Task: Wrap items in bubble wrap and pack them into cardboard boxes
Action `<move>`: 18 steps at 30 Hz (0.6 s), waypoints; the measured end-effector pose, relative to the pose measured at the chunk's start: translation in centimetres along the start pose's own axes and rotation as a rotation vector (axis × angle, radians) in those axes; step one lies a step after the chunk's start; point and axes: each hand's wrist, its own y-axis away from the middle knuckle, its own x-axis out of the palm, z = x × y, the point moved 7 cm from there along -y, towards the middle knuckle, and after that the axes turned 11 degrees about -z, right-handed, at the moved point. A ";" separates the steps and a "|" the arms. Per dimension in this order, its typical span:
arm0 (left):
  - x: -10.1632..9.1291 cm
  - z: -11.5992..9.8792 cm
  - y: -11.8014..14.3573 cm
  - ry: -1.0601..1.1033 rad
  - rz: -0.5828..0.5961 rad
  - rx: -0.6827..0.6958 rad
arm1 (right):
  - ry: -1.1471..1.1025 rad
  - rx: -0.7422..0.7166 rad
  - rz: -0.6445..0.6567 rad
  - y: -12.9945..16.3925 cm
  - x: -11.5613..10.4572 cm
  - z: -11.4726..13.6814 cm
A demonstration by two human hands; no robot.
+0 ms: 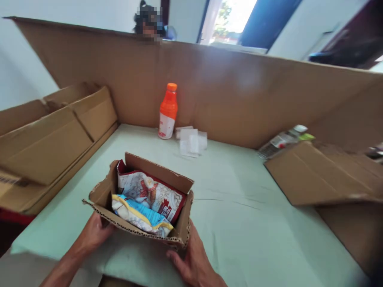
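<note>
Brown cardboard panelling (pixel 221 91) rises behind a pale green tabletop (pixel 236 231), where an orange bottle (pixel 168 111) stands upright just beside some white slips (pixel 190 142). Toward the near left, a small carton (pixel 158 168), its top open, contains a dark-red-edged packet (pixel 152 189) and a blue-and-yellow packet (pixel 145 213), and sits between the two hands. Each grip is curled partway round it: the left hand (pixel 97 231) at the near left corner, the right hand (pixel 194 255) at the right end, some fingers hidden.
</note>
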 end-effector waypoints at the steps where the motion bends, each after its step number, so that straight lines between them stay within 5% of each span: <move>1: 1.2 0.2 -0.3 0.006 0.010 -0.017 | -0.019 0.012 -0.034 -0.7 -0.5 0.0; 10: 12.4 -3.2 -3.4 0.161 0.103 0.100 | -0.199 0.219 -0.145 -10.5 -8.0 -4.7; 18: 12.3 3.1 -3.2 0.113 -0.052 0.024 | -0.256 0.156 0.029 -18.2 -13.5 -10.5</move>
